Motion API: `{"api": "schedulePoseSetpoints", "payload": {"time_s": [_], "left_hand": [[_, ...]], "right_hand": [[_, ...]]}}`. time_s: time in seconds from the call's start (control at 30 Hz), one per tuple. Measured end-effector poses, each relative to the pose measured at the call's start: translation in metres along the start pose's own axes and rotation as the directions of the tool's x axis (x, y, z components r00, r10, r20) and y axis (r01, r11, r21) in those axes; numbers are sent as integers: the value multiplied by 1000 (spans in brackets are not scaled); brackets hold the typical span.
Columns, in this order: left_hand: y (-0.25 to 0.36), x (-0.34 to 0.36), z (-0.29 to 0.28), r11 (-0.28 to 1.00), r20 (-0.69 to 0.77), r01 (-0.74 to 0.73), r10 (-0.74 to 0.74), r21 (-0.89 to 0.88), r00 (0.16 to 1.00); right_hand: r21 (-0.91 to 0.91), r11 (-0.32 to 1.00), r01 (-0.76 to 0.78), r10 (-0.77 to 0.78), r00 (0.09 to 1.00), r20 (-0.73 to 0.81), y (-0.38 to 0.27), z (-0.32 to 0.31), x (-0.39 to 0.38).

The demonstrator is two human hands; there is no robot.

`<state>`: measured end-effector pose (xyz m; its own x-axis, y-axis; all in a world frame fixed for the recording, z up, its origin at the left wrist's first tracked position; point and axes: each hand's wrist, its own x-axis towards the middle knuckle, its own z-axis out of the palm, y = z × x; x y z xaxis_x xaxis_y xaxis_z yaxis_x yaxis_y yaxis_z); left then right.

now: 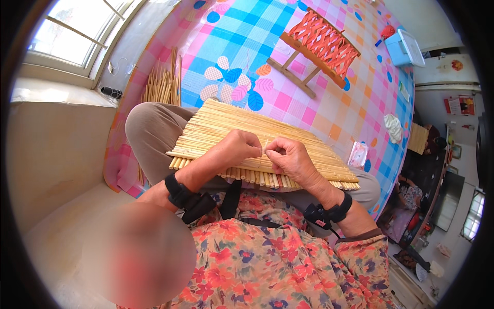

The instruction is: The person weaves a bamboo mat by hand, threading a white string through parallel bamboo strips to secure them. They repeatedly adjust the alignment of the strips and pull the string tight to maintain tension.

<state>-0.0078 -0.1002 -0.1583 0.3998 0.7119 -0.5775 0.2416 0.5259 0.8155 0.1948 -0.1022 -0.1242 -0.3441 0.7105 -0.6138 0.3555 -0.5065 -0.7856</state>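
- a mat of pale bamboo sticks (242, 131) is laid across the lap of a seated person, resting on both thighs, with its near edge just in front of the flowered shirt (267, 257).
- the left hand (239, 147) is held over the near part of the mat, its fingers closed in a pinch; something thin seems to be gripped at the fingertips, but what it is cannot be told.
- the right hand (288, 154) is set just beside it, fingers likewise curled shut in a pinch, the two sets of fingertips almost touching above the sticks.
- a dark band is worn on each wrist.
- a checked cloth (319, 110) in pink, blue and orange is spread beneath the person.
- a bundle of loose sticks (162, 85) is seen on the cloth to the left, near the wall below a window (72, 36).
- a small wooden stool with an orange woven seat (321, 44) is seen lying tipped over, well apart from the mat.
- a light blue box (404, 49) is placed at the far right.
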Motion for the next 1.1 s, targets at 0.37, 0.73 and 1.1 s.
{"api": "schedulePoseSetpoints", "payload": {"time_s": [0.37, 0.73, 1.1], "left_hand": [[12, -13, -1, 992, -3, 77, -78, -103, 997], [8, -13, 0, 992, -4, 42, -43, -121, 999], [1, -11, -2, 988, -32, 16, -21, -154, 999]], "right_hand": [[10, 997, -83, 81, 991, 110, -4, -3, 4], [62, 996, -71, 67, 996, 62, 2, 3, 6], [-21, 996, -91, 93, 990, 103, 3, -3, 10]]}}
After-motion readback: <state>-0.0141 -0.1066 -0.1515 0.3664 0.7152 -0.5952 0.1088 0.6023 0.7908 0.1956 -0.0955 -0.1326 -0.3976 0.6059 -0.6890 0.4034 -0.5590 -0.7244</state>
